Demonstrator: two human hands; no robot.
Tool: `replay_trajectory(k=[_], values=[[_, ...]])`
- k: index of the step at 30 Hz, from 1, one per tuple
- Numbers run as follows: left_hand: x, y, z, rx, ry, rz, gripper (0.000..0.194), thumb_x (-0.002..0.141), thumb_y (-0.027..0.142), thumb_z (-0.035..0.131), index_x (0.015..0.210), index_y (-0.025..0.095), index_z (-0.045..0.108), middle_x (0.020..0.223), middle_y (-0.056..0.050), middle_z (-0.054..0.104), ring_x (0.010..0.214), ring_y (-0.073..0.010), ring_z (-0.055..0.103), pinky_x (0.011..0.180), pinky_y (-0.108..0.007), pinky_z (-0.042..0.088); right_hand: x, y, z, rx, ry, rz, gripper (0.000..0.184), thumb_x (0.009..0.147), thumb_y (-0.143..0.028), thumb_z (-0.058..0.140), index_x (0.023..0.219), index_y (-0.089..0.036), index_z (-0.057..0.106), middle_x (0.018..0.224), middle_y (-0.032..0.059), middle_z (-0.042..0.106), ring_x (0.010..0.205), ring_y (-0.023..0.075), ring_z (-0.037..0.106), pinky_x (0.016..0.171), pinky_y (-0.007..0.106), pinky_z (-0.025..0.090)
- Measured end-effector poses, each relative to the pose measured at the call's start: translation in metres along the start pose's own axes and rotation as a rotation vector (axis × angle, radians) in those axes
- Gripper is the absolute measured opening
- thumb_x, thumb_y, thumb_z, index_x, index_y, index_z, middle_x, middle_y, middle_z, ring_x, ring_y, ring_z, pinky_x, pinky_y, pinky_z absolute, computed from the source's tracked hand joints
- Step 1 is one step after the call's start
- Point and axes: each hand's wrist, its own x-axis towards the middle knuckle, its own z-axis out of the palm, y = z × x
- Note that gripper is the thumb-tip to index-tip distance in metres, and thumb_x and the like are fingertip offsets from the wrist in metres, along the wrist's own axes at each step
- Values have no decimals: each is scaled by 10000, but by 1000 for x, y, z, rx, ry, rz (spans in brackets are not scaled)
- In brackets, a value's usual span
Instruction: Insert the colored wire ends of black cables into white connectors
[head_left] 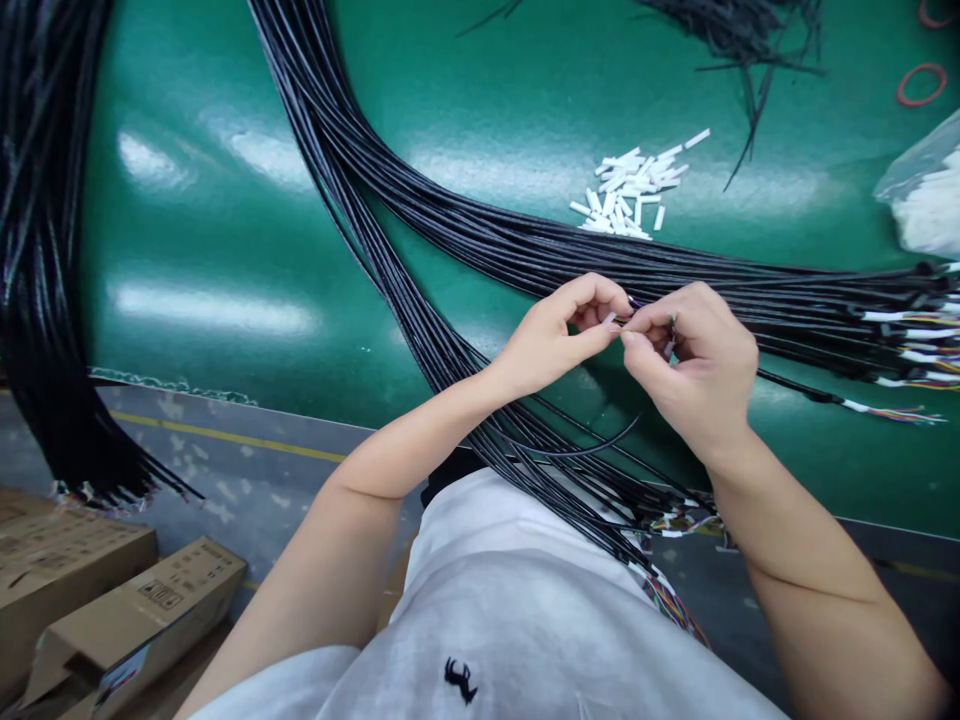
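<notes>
My left hand (574,325) and my right hand (694,365) meet fingertip to fingertip above the near bundle of black cables. Both are closed in a pinch around thin wires at a cable end, mostly covered by the fingers. A small white tube (610,318) shows at my left thumb tip. Something small and whitish also shows between the curled fingers of my right hand; its kind is unclear. Just behind the hands runs the far bundle of black cables (480,225). The near bundle (405,290) passes under my left forearm towards my body.
A pile of short white tubes (626,190) lies beyond the far bundle. Dark scraps (735,30), an orange ring (921,86) and a plastic bag of white pieces (930,200) are on the green table (202,250). More black cables (45,250) hang at left above cardboard boxes (142,610).
</notes>
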Motion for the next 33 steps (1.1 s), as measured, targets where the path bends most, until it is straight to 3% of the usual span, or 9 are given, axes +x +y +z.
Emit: replay_trajectory(k=[5,12,21,33], values=[[1,4,-7,-387,-111,-246,295,802,400,895,996,220,764,989,0,741,900,-84,682,883,-244,564,-2,2,1,-63,35,-9,225,819,-34,661,800,-252,607,766,-18,540,640,128,504,537,293,414],[-1,7,-4,-526,-71,-412,360,712,374,966,984,221,787,951,17,761,840,-58,700,789,-198,568,-8,12,3,-177,85,-39,176,796,-81,674,841,-246,632,907,38,579,678,143,517,512,297,400],[-2,7,-3,-485,-42,-382,367,704,379,971,957,201,774,896,27,734,839,-52,677,831,-212,549,-10,12,4,-276,58,-2,117,842,-133,645,820,-245,619,920,49,611,655,149,512,516,316,428],[-1,2,-1,-444,-33,-324,410,643,351,1002,942,215,757,921,24,721,867,-63,672,881,-221,566,-5,6,2,-127,53,99,119,812,-135,657,771,-245,634,866,32,577,653,143,508,514,310,413]])
